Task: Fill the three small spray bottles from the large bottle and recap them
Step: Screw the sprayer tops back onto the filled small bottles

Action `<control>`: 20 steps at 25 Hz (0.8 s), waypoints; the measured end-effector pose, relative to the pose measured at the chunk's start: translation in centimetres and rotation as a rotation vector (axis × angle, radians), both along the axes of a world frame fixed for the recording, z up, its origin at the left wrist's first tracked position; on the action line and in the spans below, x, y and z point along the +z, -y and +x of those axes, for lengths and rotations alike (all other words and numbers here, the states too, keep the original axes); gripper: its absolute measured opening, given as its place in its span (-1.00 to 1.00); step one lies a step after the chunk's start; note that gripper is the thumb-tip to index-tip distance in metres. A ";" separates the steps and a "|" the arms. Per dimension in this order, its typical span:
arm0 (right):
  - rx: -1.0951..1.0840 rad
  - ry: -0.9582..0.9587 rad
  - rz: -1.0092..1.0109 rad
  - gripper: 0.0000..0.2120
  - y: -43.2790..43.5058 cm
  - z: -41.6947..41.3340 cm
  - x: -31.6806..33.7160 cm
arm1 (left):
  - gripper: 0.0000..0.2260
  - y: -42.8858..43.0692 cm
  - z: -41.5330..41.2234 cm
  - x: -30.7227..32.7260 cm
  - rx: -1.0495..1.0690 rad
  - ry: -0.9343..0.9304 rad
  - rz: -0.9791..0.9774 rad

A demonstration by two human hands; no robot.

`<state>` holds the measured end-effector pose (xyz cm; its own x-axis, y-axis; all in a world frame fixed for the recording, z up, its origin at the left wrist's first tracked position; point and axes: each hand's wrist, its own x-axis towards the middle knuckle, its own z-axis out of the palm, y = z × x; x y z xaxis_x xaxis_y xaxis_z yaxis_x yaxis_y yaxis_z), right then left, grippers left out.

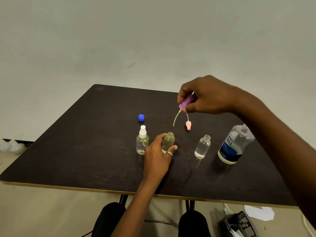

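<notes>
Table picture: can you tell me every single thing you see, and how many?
table: 1, dark brown, middle of the view
large bottle: 1, clear with blue label, uncapped, right on table
blue cap: 1, blue, on table behind the left bottle
white-topped spray bottle: 1, yellowish, capped, left of the row
middle spray bottle: 1, yellowish, open, middle of the row
clear spray bottle: 1, clear, open, beside large bottle
purple sprayer top: 1, purple with white tube, above table
pink sprayer top: 1, pink, lying behind the bottles
basket: 1, black, floor, lower right
paper: 1, white, floor by basket
left hand: 1, grips middle spray bottle
right hand: 1, pinches purple sprayer top
</notes>
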<state>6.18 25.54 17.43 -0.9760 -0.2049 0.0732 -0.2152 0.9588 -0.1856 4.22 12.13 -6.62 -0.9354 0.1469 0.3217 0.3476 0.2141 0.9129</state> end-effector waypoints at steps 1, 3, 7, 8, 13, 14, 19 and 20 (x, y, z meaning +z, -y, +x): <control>0.009 0.005 0.024 -0.82 0.2 -0.1 -0.4 | -0.61 0.0 0.0 -0.1 -0.002 -0.002 0.004; 0.022 0.018 0.051 -0.81 0.4 -0.4 -1.3 | -0.61 -0.1 0.0 -0.2 -0.004 -0.005 0.009; 0.041 0.040 0.066 -0.80 1.2 -0.7 -3.1 | -0.60 0.0 -0.1 -0.3 -0.003 -0.019 0.014; 0.046 0.045 0.067 -0.79 1.3 -0.8 -3.4 | -0.60 0.0 -0.1 -0.3 -0.006 -0.019 0.013; 0.035 -0.001 0.045 -0.79 1.1 -0.7 -2.8 | -0.62 0.0 -0.2 -0.3 -0.009 -0.018 0.011; 0.036 -0.010 0.038 -0.80 1.0 -0.7 -2.5 | -0.62 0.0 -0.2 -0.3 -0.009 -0.019 0.011; 0.048 -0.010 0.015 -0.80 1.0 -0.6 -2.2 | -0.61 0.0 -0.2 -0.4 -0.008 -0.023 0.000; 0.043 -0.008 0.008 -0.80 1.1 -0.6 -2.3 | -0.61 0.0 -0.2 -0.4 -0.006 -0.028 -0.001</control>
